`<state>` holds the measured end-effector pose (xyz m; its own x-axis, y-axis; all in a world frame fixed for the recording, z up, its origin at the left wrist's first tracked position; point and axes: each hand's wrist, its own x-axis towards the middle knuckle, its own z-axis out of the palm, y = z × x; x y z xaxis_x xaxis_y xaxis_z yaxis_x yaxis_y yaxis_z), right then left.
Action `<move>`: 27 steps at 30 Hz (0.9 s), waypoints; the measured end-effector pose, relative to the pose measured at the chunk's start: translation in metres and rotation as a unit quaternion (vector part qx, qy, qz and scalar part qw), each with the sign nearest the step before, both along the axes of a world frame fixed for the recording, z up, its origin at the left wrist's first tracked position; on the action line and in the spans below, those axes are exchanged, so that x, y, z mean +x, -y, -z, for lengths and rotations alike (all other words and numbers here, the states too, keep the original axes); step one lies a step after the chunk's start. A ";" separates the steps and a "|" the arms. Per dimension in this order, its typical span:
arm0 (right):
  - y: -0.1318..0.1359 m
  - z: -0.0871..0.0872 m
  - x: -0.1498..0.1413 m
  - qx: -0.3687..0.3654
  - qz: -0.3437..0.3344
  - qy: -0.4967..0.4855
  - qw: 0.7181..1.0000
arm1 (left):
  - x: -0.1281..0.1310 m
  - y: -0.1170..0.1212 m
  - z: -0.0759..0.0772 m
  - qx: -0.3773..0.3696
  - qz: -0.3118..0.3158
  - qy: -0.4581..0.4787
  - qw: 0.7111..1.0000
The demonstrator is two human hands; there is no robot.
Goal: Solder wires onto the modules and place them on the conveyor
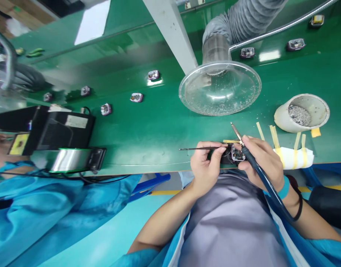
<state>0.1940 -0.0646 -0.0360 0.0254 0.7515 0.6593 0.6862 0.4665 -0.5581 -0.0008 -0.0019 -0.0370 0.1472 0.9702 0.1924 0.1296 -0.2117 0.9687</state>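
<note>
Between thumb and fingers of my left hand (204, 168) is a pair of thin dark tweezers (188, 149), held nearly level; one end reaches toward a small device. This device (238, 152), a rounded clear-and-purple housing with its circuit board exposed, sits in a black holder (226, 158) at the table's front edge. My right hand (266, 159) grips a soldering iron (255, 167) like a pen. Its metal tip points up and away, above the device and apart from it. The right fingers partly hide the device's right side.
A clear fume hood (220, 89) on a grey hose stands beyond my hands. To the right are a pale cup (281, 115) of solder scraps and a white taped pad (288, 157). Similar housings (136, 97) dot the green table. A co-worker's blue sleeve (103, 193) and a solder reel (72, 160) are left.
</note>
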 end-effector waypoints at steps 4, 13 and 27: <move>0.000 0.000 0.000 -0.003 -0.001 -0.003 1.000 | 0.001 0.000 0.000 0.001 -0.003 -0.003 1.000; 0.000 0.000 0.000 0.005 0.000 -0.007 1.000 | 0.000 0.000 0.002 0.013 -0.005 -0.006 1.000; 0.000 0.000 -0.001 0.021 0.010 -0.016 1.000 | 0.003 0.000 0.002 0.058 0.012 -0.006 0.998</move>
<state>0.1932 -0.0645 -0.0359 0.0620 0.7221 0.6890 0.6779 0.4762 -0.5601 0.0026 -0.0021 -0.0389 0.1725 0.9377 0.3015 0.1341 -0.3256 0.9360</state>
